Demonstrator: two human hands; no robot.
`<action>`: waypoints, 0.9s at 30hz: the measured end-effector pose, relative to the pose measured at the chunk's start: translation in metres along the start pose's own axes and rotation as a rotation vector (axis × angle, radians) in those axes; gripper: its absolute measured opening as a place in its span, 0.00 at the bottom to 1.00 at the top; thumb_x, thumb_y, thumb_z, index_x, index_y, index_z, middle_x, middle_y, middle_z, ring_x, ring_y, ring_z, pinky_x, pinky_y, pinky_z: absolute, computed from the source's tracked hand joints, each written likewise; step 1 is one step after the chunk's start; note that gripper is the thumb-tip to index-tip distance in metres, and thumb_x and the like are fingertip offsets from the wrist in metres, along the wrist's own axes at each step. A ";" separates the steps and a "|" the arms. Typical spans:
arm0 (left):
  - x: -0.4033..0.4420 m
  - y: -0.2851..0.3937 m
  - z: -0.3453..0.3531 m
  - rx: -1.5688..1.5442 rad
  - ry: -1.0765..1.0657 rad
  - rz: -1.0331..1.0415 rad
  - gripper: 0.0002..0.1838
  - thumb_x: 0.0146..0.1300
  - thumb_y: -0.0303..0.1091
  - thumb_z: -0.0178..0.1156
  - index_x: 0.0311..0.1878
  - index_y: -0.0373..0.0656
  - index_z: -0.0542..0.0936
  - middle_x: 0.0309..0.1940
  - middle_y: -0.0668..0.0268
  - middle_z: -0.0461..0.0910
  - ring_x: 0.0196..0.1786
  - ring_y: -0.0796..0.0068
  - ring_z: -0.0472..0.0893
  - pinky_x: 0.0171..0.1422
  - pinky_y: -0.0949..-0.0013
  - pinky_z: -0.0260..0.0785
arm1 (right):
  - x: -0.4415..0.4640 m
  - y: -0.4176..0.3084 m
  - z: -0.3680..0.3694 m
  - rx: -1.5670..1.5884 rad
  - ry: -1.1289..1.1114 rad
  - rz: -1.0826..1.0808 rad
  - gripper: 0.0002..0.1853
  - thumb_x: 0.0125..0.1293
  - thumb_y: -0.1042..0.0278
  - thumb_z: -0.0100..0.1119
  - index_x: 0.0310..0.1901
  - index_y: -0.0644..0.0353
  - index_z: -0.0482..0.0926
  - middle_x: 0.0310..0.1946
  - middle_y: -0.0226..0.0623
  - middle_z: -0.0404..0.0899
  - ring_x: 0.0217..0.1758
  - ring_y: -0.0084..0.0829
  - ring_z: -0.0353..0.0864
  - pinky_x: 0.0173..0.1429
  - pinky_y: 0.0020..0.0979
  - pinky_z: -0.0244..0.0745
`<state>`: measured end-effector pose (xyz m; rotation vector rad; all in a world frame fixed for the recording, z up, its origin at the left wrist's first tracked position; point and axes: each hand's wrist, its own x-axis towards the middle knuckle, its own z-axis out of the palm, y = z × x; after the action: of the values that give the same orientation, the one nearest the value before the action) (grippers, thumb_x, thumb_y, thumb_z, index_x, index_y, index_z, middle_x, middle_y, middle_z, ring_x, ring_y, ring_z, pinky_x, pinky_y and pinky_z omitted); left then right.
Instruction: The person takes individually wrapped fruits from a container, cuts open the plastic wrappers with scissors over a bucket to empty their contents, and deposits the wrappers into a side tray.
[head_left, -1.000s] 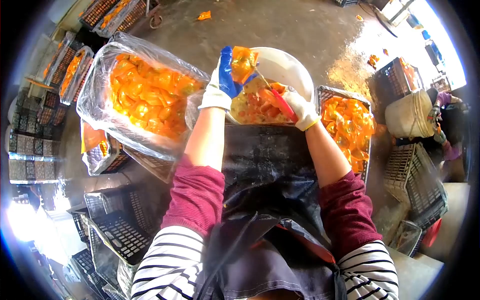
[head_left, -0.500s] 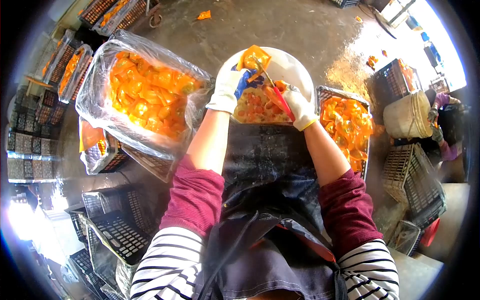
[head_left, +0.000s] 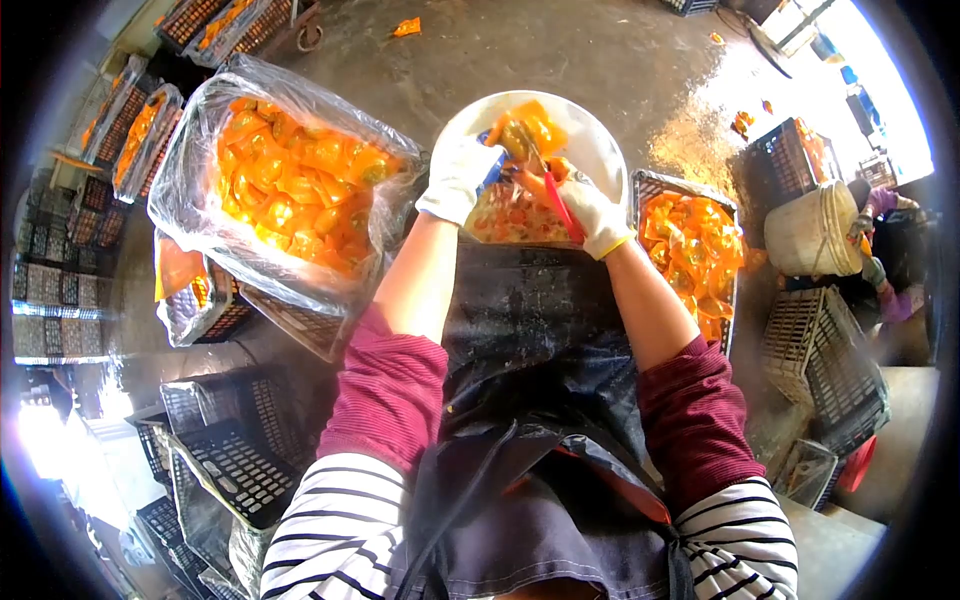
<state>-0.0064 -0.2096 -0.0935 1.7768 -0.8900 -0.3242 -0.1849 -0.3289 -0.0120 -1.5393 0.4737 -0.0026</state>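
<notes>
Over a large white tub (head_left: 608,150) my left hand (head_left: 456,182), in a white glove with blue at the fingers, is closed on an orange plastic packet (head_left: 538,128) with a dark rounded lump inside. My right hand (head_left: 598,212), gloved in white with orange fingertips, is closed round the red handles of a pair of scissors (head_left: 562,205). The blades reach up to the packet; whether they are open cannot be made out. Below both hands, a pale mass with orange-red pieces (head_left: 515,217) lies in the tub.
A plastic-lined crate (head_left: 180,205) of orange packets stands to the left. On the right is a smaller crate (head_left: 690,250) of packets. Black crates (head_left: 240,470) sit lower left. At far right, a co-worker's gloved hand (head_left: 872,268) is near a pale bucket (head_left: 805,230).
The orange packet has shifted right and down, tilting, and looks blurred. My left hand has turned slightly with it, and the scissors sit a little further left.
</notes>
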 end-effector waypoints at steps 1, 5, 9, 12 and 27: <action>-0.003 0.004 0.002 0.062 0.035 -0.057 0.17 0.58 0.37 0.57 0.51 0.46 0.79 0.48 0.56 0.80 0.48 0.59 0.80 0.51 0.64 0.73 | 0.005 0.009 0.000 0.111 -0.024 -0.027 0.15 0.65 0.58 0.60 0.49 0.56 0.78 0.36 0.32 0.79 0.33 0.24 0.78 0.34 0.26 0.72; -0.015 0.036 -0.008 0.393 0.185 0.043 0.16 0.60 0.37 0.56 0.49 0.43 0.81 0.45 0.53 0.81 0.45 0.58 0.81 0.51 0.63 0.72 | -0.011 -0.008 0.001 0.209 0.028 0.140 0.16 0.65 0.54 0.60 0.50 0.52 0.77 0.32 0.32 0.80 0.26 0.26 0.78 0.28 0.27 0.72; -0.009 0.053 -0.014 -0.709 0.046 -0.283 0.20 0.66 0.32 0.54 0.61 0.43 0.73 0.51 0.59 0.77 0.51 0.65 0.79 0.51 0.67 0.78 | -0.012 -0.017 0.000 0.153 -0.020 0.115 0.14 0.65 0.65 0.58 0.48 0.65 0.78 0.34 0.42 0.82 0.30 0.32 0.82 0.30 0.27 0.77; -0.016 0.102 -0.016 -0.935 0.020 -0.398 0.19 0.66 0.37 0.60 0.58 0.42 0.75 0.47 0.62 0.78 0.49 0.67 0.79 0.50 0.63 0.79 | -0.007 -0.010 -0.004 0.154 -0.082 0.102 0.15 0.66 0.64 0.56 0.49 0.64 0.78 0.32 0.45 0.83 0.26 0.34 0.82 0.28 0.27 0.76; -0.015 0.089 -0.010 -0.494 0.147 -0.303 0.19 0.63 0.40 0.64 0.52 0.38 0.79 0.43 0.65 0.81 0.43 0.76 0.77 0.48 0.74 0.72 | -0.006 -0.006 -0.017 0.185 -0.169 0.094 0.16 0.68 0.65 0.53 0.50 0.67 0.77 0.32 0.46 0.82 0.29 0.33 0.83 0.33 0.28 0.79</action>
<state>-0.0472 -0.2050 -0.0126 1.4447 -0.3877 -0.5502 -0.1939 -0.3439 -0.0043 -1.3226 0.3992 0.1515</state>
